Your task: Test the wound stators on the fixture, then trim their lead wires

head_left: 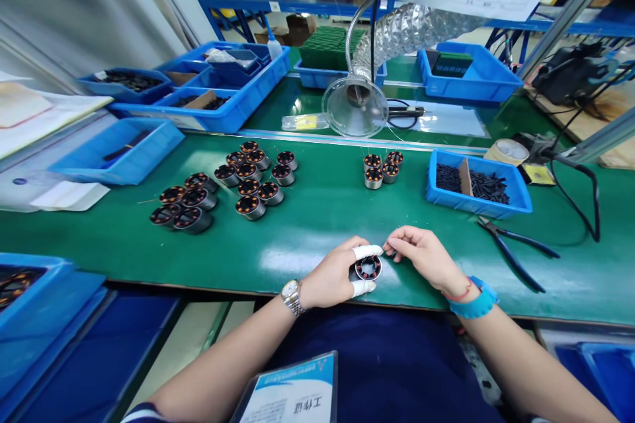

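Observation:
At the bench's front edge, my left hand (333,272) is closed around a motor stator (370,276), a round metal ring with copper windings inside. White finger cots cover two of its fingertips, which press on opposite sides of the ring. Just right of the stator is my right hand (424,256), thumb and fingertips pinched together near its upper edge. Whatever lies in that pinch is too small to make out. More stators (251,206) stand grouped on the green bench at left, and a small cluster of stators (374,177) sits ahead of my hands.
Cutting pliers (510,248) lie at right, below a divided blue bin (479,205) of small black pieces. A clear fume-extraction hood (342,115) hangs over the back. Blue trays (119,168) stand at left. A roll of tape (508,151) rests at back right.

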The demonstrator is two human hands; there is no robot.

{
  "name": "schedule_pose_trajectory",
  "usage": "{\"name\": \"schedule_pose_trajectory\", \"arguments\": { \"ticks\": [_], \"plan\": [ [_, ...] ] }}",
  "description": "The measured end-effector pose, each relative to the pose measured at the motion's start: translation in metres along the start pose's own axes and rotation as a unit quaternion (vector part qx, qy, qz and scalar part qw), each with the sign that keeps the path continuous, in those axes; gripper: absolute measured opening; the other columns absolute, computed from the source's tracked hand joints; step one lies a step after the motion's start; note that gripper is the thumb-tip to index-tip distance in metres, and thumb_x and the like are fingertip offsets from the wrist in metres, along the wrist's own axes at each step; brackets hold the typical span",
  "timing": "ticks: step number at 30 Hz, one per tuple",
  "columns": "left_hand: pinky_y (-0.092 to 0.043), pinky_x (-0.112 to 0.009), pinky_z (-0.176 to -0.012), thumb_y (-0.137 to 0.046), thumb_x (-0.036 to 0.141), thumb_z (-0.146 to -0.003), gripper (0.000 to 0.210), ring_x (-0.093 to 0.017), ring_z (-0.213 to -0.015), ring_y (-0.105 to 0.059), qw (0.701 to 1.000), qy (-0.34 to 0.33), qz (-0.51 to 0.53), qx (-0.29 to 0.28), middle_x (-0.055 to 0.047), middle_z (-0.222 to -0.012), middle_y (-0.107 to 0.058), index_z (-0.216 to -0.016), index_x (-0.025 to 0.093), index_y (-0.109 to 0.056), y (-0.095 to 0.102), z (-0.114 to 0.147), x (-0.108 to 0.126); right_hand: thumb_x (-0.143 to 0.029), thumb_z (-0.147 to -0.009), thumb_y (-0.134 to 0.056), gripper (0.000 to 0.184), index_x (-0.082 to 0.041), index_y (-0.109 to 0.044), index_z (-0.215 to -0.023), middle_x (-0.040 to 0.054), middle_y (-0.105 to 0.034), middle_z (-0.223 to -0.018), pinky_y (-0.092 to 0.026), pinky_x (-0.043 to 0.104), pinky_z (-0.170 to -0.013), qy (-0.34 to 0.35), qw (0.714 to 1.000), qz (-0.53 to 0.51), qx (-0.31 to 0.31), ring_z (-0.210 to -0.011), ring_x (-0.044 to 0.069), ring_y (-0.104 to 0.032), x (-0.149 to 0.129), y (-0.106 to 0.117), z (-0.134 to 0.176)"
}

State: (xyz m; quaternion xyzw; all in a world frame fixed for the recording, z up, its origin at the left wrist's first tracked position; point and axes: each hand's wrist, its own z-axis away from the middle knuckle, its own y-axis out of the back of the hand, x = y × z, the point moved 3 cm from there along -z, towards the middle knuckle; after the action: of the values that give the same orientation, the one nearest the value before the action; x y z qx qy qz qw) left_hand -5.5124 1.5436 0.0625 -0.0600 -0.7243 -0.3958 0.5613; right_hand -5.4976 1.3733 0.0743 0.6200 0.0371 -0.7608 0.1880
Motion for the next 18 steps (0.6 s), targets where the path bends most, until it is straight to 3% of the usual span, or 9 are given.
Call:
{"name": "schedule_pose_trajectory", "arguments": {
  "ticks": [12, 18],
  "plan": [
    [-0.044, -0.033, -0.087, -0.067, 0.023, -0.067, 0.053, -0.018, -0.097, -0.052, 1.0, 0.002, 0.007, 0.003, -0.006, -0.107, -0.053, -0.117, 0.021, -0.052, -0.0001, -0.0001, -0.0019, -0.033, -0.079, -0.054, 0.019, -0.015, -0.06, -0.072, 0.0, -0.061, -0.067, -0.041, 0.023, -0.057, -0.009, 0.999, 0.045, -0.008, -0.058, 0.01, -0.051, -0.0033, -0.0011, 0.0007],
    [-0.043, -0.034, -0.088, -0.068, 0.023, -0.066, 0.053, -0.018, -0.097, -0.052, 1.0, 0.003, 0.012, 0.005, -0.006, -0.106, -0.054, -0.116, 0.021, -0.052, 0.0005, -0.0001, -0.0025, -0.026, -0.082, -0.051, 0.015, -0.02, -0.064, -0.081, 0.0011, -0.065, -0.081, -0.043, 0.028, -0.072, 0.091, 0.978, 0.189, -0.004, -0.075, 0.014, -0.057, -0.0072, -0.0022, 0.0065]
  ]
}}
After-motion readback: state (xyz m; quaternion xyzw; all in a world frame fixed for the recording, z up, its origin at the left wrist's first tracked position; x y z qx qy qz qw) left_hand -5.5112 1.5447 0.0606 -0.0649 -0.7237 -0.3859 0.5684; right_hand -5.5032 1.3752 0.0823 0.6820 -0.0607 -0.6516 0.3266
